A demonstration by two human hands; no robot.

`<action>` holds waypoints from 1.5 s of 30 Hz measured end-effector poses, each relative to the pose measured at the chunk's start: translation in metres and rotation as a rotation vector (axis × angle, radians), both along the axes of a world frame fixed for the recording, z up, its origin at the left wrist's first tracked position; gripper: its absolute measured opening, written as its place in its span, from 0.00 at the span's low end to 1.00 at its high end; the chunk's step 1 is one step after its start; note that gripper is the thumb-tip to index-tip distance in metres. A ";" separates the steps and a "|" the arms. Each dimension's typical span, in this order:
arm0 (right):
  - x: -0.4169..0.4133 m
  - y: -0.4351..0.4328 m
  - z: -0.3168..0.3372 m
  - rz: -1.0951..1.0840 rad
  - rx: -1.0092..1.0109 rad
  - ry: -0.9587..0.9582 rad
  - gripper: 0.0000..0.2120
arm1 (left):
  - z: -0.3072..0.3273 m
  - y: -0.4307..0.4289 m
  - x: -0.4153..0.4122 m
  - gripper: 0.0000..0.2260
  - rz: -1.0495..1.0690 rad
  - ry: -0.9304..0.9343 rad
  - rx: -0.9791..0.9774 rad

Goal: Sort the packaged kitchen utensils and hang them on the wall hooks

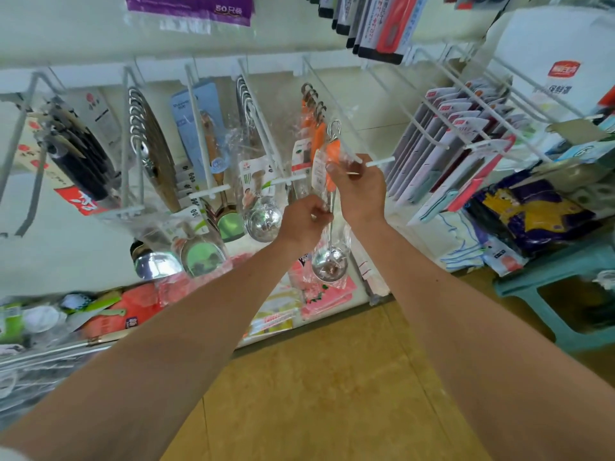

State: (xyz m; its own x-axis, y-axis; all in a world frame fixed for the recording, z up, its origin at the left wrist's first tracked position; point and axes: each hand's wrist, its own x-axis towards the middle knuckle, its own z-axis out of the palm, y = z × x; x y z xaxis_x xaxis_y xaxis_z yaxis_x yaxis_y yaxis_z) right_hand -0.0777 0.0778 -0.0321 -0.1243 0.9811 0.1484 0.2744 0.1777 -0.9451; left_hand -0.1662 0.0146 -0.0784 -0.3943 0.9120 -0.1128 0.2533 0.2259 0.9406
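Note:
A steel ladle [329,261] with an orange handle, in a clear plastic sleeve, hangs between my hands. My right hand [361,191] grips its orange handle near the top, just under the tip of a white wall hook [327,91]. My left hand [304,219] pinches the steel shaft lower down. The ladle's metal hanging loop sits beside the hook's wire. Several matching orange-handled ladles [311,108] hang further back on that same hook.
White hooks to the left carry steel ladles [263,217], green-bowled spoons [203,254], skimmers and dark-handled tools [76,161]. Carded packs [442,154] fill the hooks on the right. Packets lie on the low shelf [286,314]. A teal stool [559,284] stands at right.

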 end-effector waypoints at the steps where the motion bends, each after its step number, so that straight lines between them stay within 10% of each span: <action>1: 0.003 -0.004 0.000 0.006 -0.004 -0.020 0.12 | -0.001 -0.004 0.000 0.07 -0.019 0.025 0.006; 25: 0.036 -0.133 0.021 0.022 -0.021 0.056 0.09 | 0.011 -0.122 0.018 0.06 -0.116 0.116 0.035; 45: -0.326 -0.473 -0.005 0.722 -0.129 -0.037 0.09 | 0.010 -0.525 -0.288 0.07 0.483 0.179 -0.201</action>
